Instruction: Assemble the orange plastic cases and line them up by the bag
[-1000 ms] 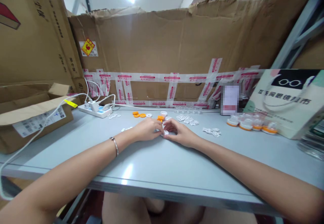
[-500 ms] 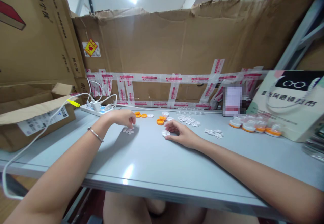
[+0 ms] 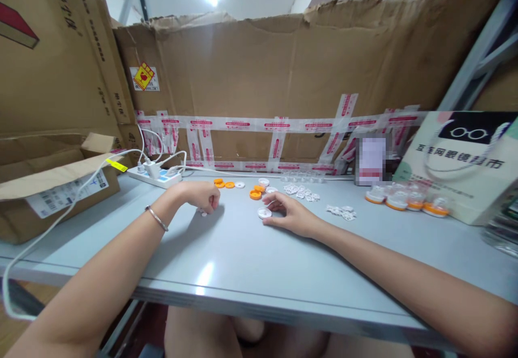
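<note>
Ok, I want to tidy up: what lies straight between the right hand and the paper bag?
In the head view, a pile of white pieces nearer the right hand, then clear pieces with orange bases beside the paper bag.

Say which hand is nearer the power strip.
Left. The left hand is right of the power strip and nearer the person; the right hand is farther right, beside a white disc.

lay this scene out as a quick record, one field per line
left hand: left hand lowered at small white pieces, grip contents hidden
right hand: right hand curled beside a white disc
beyond disc: orange parts
far left: open carton, power strip
far right: orange-based domes, paper bag
</note>
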{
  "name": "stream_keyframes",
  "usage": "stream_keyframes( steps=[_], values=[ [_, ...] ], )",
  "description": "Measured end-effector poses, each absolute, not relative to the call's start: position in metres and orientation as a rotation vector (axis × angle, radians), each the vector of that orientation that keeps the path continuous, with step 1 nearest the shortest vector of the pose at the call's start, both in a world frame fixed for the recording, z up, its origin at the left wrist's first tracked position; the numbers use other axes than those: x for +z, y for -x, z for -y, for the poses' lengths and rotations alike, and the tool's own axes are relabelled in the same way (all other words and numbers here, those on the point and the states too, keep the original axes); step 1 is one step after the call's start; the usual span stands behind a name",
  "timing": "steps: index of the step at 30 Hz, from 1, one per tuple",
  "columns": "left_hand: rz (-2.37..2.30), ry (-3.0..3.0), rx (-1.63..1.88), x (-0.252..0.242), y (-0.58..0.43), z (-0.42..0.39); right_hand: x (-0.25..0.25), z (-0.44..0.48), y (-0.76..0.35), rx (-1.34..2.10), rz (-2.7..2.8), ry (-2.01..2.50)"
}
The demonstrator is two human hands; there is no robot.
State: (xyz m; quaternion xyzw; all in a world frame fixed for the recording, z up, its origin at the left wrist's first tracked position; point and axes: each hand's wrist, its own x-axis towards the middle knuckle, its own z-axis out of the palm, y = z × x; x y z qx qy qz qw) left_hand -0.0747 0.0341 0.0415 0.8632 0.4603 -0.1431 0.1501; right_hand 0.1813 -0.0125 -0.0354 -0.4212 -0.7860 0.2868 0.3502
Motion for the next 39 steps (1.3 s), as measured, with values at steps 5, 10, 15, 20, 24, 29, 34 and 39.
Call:
stream_keyframes(
  steps=[5,10,15,20,24,29,34,39],
  values=[
    [-1.253,-2.629,-0.056,0.043,0.058,-0.023,-0.031,0.015,-0.181,0.644,1.922,1.041],
    [-0.993,-2.474,0.704,0.027,0.017,0.001,-0.024,0.021,-0.179,0.596,1.838,0.926],
    [-0.837,-2.432,0.922,0.010,-0.003,0.012,-0.023,0.025,-0.177,0.590,1.819,0.897],
    [-0.845,-2.319,0.830,0.002,0.000,0.002,-0.025,0.022,-0.178,0.507,1.849,0.931],
    [-0.922,-2.465,0.731,0.000,0.004,-0.004,-0.025,0.020,-0.183,0.410,1.959,0.957],
    [-0.989,-2.647,0.592,-0.003,0.006,-0.006,-0.028,0.017,-0.187,0.382,2.117,0.949],
    [-0.945,-2.634,0.475,-0.007,0.002,-0.008,-0.029,0.016,-0.187,0.387,2.166,0.955],
    [-0.944,-2.597,0.477,-0.008,0.001,-0.009,-0.030,0.014,-0.188,0.370,2.191,0.962]
  ],
)
